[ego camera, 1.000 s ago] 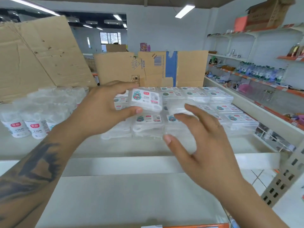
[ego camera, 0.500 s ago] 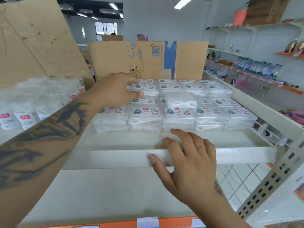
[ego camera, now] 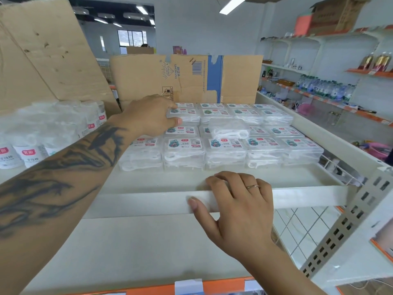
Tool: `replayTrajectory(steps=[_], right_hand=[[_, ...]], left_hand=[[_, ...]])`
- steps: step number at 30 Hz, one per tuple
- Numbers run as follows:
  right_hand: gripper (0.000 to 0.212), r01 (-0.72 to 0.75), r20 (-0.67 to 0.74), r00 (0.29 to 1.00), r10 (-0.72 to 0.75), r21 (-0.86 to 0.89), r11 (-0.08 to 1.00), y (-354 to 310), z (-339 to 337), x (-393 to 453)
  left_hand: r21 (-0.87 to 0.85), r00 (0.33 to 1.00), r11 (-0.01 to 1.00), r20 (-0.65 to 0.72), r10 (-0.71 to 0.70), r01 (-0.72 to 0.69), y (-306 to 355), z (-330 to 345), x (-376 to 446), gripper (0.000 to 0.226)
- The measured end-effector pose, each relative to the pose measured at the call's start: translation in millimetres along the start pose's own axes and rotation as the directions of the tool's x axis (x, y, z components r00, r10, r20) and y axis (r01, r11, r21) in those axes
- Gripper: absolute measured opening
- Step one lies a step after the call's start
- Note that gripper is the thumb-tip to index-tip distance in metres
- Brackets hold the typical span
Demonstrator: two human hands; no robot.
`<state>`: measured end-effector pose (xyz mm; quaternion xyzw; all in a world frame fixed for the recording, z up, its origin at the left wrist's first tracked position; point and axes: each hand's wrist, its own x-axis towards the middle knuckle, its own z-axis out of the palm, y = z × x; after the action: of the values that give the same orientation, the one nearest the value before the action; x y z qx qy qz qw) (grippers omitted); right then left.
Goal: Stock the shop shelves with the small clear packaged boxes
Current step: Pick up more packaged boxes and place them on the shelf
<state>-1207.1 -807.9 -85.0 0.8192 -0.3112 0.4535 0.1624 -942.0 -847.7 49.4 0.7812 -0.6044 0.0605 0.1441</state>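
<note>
Left hand (ego camera: 148, 116) is reaching to the far left part of the upper shelf (ego camera: 148, 184), thumb and fingers pinching a clear box (ego camera: 185, 116) that sits on top of the back stacks of clear packaged boxes (ego camera: 225, 150). Right hand (ego camera: 238, 201) is just parked on the shelf's white front edge, fingers curled over the lip and thumb flat along the face, holding no box (there's a thin ring (ego camera: 252, 186) on one finger). The boxes fill the back right of the shelf in neat rows, each with a white label showing a little cartoon figure, a red tag and a barcode; the print is too small to read. One unlabeled box (ego camera: 228, 127) lies loose on top of the middle rows, tilted. To the left are wrapped round tubs (ego camera: 32, 145) with red logo labels, text not legible. Behind the rows stands a flattened cardboard carton (ego camera: 187, 78) printed "DIAMOND" with a diamond drawing, a barcode and a blue tape strip. Along the right wall, water bottles (ego camera: 325, 90) line an orange-edged shelf.
</note>
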Motion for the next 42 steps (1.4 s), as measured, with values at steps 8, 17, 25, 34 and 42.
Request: replayTrajectory(steps=[8, 17, 25, 34, 42], right_hand=[[0.046, -0.014, -0.014, 1.0, 0.014, 0.025, 1.0, -1, 0, -1], [0.046, -0.009, -0.028, 1.0, 0.01, 0.036, 0.999, 0, 0, -3], [0.045, -0.023, -0.028, 0.999, 0.025, 0.047, 0.999, 0, 0, -4], [0.034, -0.101, 0.022, 0.995, 0.099, 0.285, 0.953, -3, -18, 13], [0.05, -0.08, 0.026, 0.997, 0.078, 0.524, 0.848, -17, -24, 37]], left_hand=[[-0.045, 0.995, 0.999, -0.103, 0.006, -0.011, 27, -7, -9, 0.058], [-0.215, 0.966, 0.946, 0.037, 0.257, -0.244, 84, 0, -21, 0.061], [-0.406, 0.967, 0.883, -0.003, 0.256, -0.235, 66, 3, -39, 0.051], [-0.614, 0.973, 0.755, -0.145, 0.178, -0.229, 24, -11, -108, 0.044], [-0.692, 0.964, 0.675, -0.132, 0.231, -0.257, 1, -17, -152, 0.044]])
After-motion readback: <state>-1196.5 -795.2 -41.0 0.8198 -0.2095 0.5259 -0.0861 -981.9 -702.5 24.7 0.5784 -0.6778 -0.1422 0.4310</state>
